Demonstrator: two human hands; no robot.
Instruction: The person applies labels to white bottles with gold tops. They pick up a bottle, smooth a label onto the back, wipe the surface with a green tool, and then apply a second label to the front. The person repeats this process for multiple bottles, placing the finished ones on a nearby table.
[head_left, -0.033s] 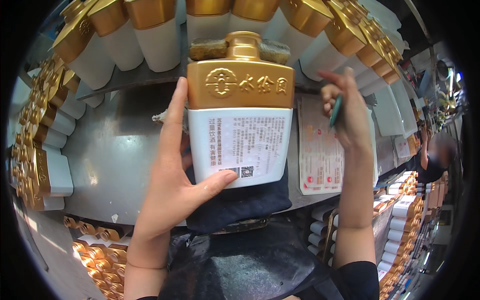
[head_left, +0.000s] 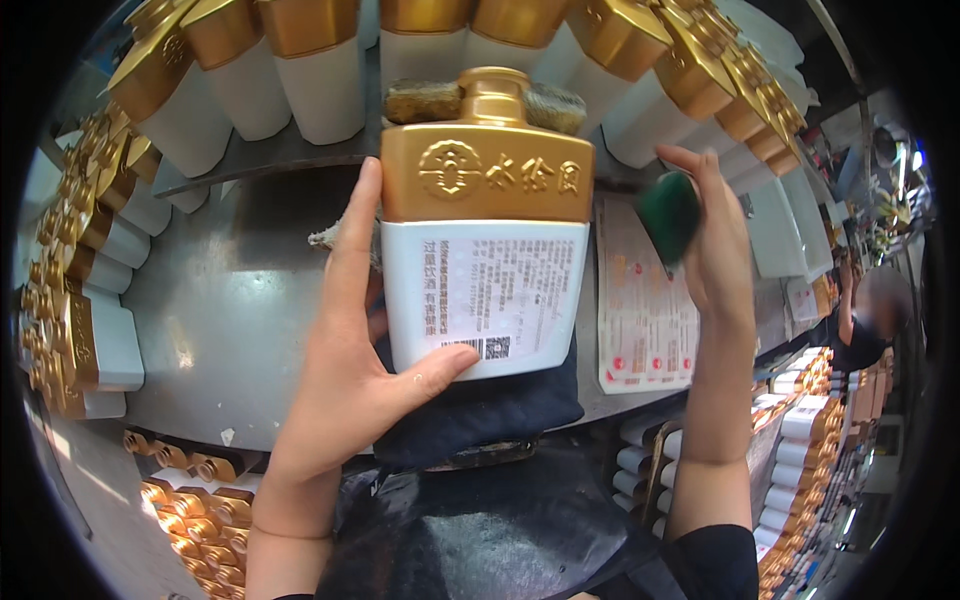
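In the middle of the head view a flat bottle (head_left: 485,225), gold above and white below, leans upright with a printed label (head_left: 487,300) on its white front. My left hand (head_left: 360,370) grips its left side, with the thumb on the label's lower edge and the other fingers along the side and partly hidden behind. Apart from the bottle, to its right, my right hand (head_left: 715,235) holds a thin green flat scraper (head_left: 668,220), blurred along its left edge. A dark blue cloth pad (head_left: 480,415) is under the bottle's base.
A sheet of printed labels (head_left: 640,340) lies on the metal table (head_left: 235,330) to the right. Similar bottles (head_left: 315,85) line the far and left edges. A rough brown bar (head_left: 425,100) is behind the bottle's neck. Another person (head_left: 870,320) is at the far right.
My right hand has turned the green scraper from edge-on to showing its broad face. The bottle appears shifted slightly right and down in the picture, still in my left hand.
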